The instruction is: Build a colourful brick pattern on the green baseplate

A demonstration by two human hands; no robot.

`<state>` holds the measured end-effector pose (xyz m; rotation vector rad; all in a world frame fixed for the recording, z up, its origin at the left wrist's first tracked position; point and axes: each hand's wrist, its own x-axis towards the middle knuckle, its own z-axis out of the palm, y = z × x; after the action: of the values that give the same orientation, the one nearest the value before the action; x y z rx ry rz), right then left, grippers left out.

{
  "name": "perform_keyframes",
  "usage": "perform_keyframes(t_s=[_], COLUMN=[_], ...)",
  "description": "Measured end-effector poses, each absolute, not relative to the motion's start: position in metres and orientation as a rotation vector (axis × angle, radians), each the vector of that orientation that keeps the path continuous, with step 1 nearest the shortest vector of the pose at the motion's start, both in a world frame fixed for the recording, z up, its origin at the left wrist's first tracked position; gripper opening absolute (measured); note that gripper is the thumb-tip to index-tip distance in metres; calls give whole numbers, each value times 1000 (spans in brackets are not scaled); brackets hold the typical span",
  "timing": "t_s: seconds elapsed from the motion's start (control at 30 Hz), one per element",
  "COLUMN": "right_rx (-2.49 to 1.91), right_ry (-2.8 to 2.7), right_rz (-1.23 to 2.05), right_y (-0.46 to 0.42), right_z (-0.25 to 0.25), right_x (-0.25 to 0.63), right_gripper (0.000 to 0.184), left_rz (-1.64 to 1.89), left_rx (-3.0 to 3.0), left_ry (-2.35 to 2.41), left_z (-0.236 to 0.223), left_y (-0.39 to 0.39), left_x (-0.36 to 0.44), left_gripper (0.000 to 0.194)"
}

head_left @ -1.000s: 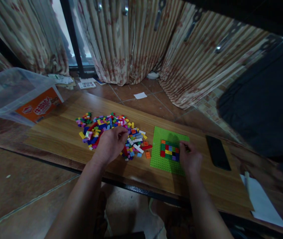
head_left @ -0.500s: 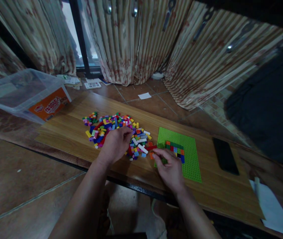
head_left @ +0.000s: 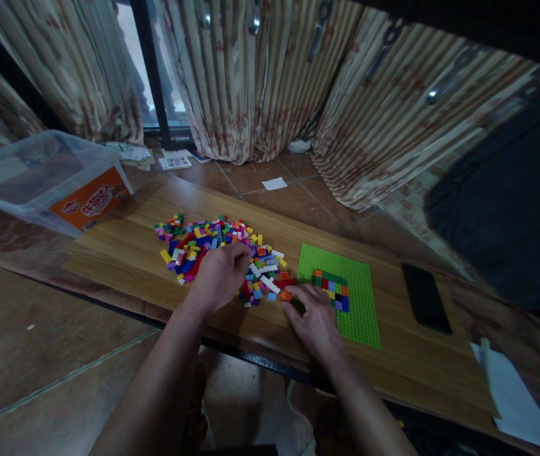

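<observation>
The right hand (head_left: 316,316), its grip narrow about the orange brick (head_left: 285,295) at its fingertips, does best pinching opposite sides squarely, clear of the brick pile (head_left: 194,244) left of that grip; whether the left hand (head_left: 218,273), narrowly pinched, holds anything, I cannot tell.

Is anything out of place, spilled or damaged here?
Slightly: a white paper lies loose on the floor beyond the table, and a white speck shows on the floor at left, like litter. The bricks by the left hand are loosely heaped, too small to check for damage.
</observation>
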<state>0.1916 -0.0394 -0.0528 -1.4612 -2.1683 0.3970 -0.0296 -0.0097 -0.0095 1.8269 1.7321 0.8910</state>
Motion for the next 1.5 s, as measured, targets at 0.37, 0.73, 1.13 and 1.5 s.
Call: perform_keyframes(t_s=[0.37, 0.73, 1.13, 1.5], right_rx=[-1375, -1383, -1409, -1359], right_ry=[-2021, -2081, -2129, -2115], right_rz=[519, 483, 427, 461], right_y=[-39, -39, -36, -35], right_z=[-50, -52, -54, -54], right_x=[193, 190, 187, 187], right_gripper=[22, 22, 21, 21], left_rz=[901, 892, 882, 884], left_rx=[1814, 1814, 1844, 1805], left_ry=[1741, 1726, 1757, 1751], left_z=[-16, -18, -8, -5], left_y=[-8, -7, -10, -10], left_x=[-30, -30, -32, -33], left_gripper=[28, 28, 28, 28])
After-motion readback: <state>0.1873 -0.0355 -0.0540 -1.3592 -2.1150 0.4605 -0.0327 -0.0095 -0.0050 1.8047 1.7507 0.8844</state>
